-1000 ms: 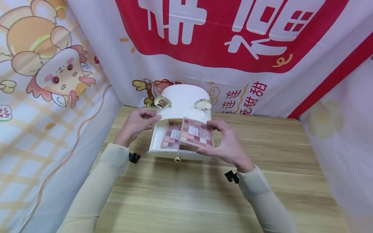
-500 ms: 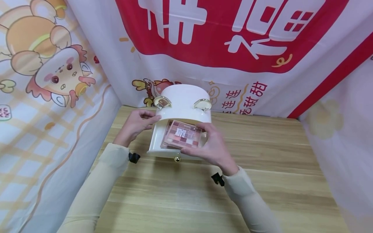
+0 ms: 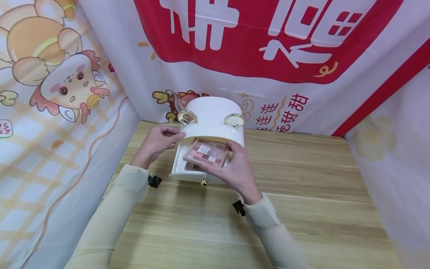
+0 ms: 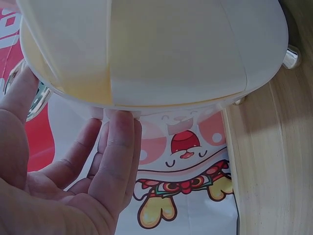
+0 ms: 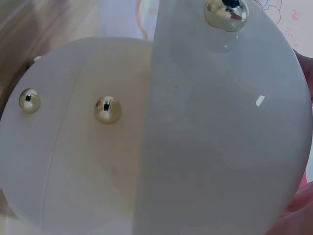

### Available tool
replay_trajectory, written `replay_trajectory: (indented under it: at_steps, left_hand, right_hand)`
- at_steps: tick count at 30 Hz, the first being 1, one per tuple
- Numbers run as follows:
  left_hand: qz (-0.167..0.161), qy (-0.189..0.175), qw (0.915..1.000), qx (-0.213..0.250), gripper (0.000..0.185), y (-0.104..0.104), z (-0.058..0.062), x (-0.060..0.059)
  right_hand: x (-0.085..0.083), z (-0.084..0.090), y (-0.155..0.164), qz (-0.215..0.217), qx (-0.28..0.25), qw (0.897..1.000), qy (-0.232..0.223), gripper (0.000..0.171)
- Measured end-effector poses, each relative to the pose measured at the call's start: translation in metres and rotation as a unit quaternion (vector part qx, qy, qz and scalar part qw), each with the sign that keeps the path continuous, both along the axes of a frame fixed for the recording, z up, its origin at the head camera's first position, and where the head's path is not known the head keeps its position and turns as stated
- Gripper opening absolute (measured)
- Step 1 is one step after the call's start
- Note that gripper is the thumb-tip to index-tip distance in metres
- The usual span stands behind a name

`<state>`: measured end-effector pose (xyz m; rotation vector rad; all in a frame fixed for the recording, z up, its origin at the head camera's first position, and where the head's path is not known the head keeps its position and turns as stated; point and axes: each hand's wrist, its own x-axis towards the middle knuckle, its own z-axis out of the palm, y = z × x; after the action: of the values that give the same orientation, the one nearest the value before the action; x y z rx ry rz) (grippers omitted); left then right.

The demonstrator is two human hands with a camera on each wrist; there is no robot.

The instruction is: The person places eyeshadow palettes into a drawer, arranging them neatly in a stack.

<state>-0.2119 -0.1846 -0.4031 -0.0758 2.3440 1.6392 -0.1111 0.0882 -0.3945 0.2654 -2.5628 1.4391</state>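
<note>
A white rounded cosmetics box point(image 3: 211, 110) with two gold handles stands at the back of the wooden table point(image 3: 302, 209). Its top drawer point(image 3: 177, 166) is pulled out, and a pink eyeshadow palette point(image 3: 189, 167) lies inside. My right hand point(image 3: 235, 170) grips a second pink palette point(image 3: 205, 151) by its edges, tilted, just above the first one within the drawer. My left hand point(image 3: 158, 144) touches the box's left side with thumb and straight fingers point(image 4: 117, 147). The left wrist view shows the box point(image 4: 161, 49) close up. The right wrist view shows white drawer fronts with gold knobs point(image 5: 107, 110).
Printed cloth banners point(image 3: 268, 56) wall the table in at the back, left and right. A gold knob point(image 3: 203, 183) sticks out from the open drawer's front. Bare wood lies in front of and to the right of the box.
My right hand has carried the second palette leftward and down from the drawer's right edge, so it now sits over the first palette. The left hand has stayed put.
</note>
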Motion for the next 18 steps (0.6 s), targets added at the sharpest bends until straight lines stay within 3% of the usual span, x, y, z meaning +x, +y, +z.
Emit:
replay_trajectory:
  at_steps: [14,18]
  left_hand:
    - [-0.008,0.001,0.9999,-0.008,0.071,0.0,0.0017,-0.0002]
    - [-0.007,0.002,1.0,-0.005,0.071,0.0,0.0022,-0.0002]
  right_hand:
    - [-0.0028,0.0004,-0.0038,-0.001,0.03,1.0,-0.009,0.092]
    - [-0.0003,0.0031,-0.0005,0.0,-0.006,1.0,-0.002,0.077]
